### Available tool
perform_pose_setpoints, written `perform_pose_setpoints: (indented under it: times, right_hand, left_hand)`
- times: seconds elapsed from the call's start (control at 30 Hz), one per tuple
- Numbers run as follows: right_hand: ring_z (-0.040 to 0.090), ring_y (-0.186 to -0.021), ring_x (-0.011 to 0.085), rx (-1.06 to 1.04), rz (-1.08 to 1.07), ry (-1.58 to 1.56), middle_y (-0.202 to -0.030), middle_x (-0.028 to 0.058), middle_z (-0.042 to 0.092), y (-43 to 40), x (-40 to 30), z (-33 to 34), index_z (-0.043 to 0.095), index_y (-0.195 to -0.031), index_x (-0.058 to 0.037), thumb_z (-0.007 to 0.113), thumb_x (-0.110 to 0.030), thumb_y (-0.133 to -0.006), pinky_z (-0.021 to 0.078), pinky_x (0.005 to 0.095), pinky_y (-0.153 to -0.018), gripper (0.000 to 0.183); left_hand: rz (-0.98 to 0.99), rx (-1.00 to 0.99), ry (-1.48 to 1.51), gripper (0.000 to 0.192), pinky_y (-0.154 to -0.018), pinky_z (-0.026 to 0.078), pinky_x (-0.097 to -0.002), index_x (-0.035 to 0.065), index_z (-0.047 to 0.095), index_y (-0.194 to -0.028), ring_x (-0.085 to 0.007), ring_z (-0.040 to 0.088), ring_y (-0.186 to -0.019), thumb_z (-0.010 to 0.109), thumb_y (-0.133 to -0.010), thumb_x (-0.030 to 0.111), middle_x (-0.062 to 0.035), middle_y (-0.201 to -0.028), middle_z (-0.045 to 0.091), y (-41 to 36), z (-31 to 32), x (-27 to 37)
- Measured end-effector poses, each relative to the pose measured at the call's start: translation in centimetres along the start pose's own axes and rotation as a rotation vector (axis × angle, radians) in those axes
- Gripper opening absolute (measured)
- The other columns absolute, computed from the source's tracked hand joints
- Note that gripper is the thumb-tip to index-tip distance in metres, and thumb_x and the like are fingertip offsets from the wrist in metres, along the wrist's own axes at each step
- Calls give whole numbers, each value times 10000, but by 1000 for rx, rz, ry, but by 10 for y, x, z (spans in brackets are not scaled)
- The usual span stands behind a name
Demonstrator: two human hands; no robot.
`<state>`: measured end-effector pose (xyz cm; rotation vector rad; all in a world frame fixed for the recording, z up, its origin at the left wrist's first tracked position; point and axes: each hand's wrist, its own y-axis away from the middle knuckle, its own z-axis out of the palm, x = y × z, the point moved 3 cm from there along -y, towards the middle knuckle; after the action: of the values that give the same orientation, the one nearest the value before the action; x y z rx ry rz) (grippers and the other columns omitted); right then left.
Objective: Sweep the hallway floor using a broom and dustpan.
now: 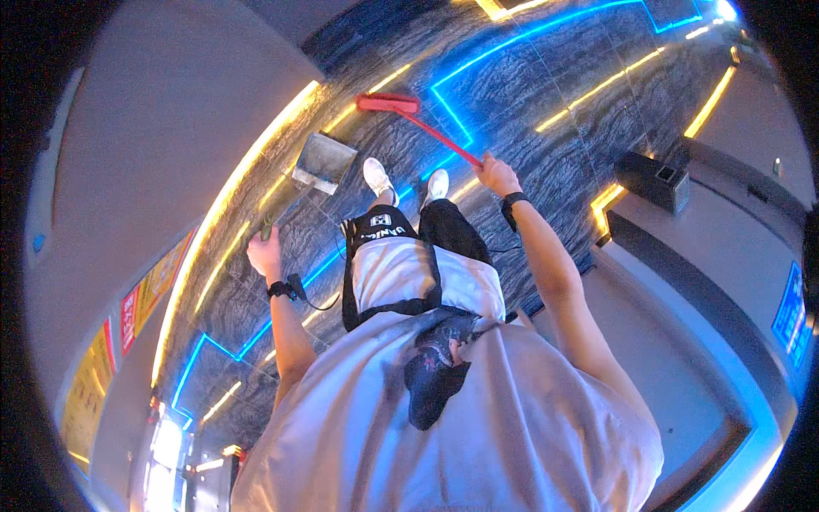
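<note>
My right hand (498,175) grips the upper end of a red broom handle (445,138). At the far end of that handle, the red broom head (388,103) is low over the dark stone-patterned floor, beyond my feet; contact with the floor cannot be made out. My left hand (263,251) is closed around the greenish grip (267,228) of a long-handled dustpan. The grey dustpan pan (325,161) lies ahead and left of my white shoes (377,174), nearer to me than the broom head. Whether anything lies in the pan is unclear.
A grey wall (173,115) with a glowing yellow strip (240,182) at its foot curves along the left. On the right, a dark box-shaped bin (652,182) stands near a pale counter (665,333). Blue light lines (512,42) cross the floor. Posters (89,390) hang lower left.
</note>
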<state>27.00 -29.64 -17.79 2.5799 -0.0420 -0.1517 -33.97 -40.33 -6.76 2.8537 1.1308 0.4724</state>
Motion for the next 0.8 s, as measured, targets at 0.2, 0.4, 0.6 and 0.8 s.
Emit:
perform_pose_setpoints:
  times: [0.2,0.4,0.6,0.8]
  right_hand:
    - [730,-747,303,-477,67,-543,-846,196,733,10,-92,-47,711,-860,22,588,-494,-900,576,411,-648,532]
    - [692,-901,419,-127,-52,-446,-886,270,698,-45,-159,6,723,-896,18,599,-404,-913,543,518,-807,441]
    - [710,-886,400,-80,106,-436,-948,230,719,-39,-201,42,720,-978,-41,546,-336,-934,565,506,-790,346]
    - [706,-1018,355,-189,348,-489,-1081,194,720,3,-155,47,748,-1046,-74,473,-221,-932,578,464,-855,332]
  left_hand:
    - [-34,-14,-103,535,-650,536,-515,39,747,-849,-416,694,-731,725,-748,563,-237,-760,691,-18,2,-44]
    - [-59,-20,-64,593,-709,538,-519,3,753,-948,-412,702,-769,732,-764,567,-230,-806,715,-10,-6,-29]
    - [-49,84,-123,701,-712,528,-532,-119,712,-927,-449,689,-771,795,-732,549,-288,-812,700,-46,-18,-63]
    - [13,48,-163,778,-665,505,-545,-139,673,-802,-446,666,-695,757,-708,629,-294,-738,672,-85,-29,-48]
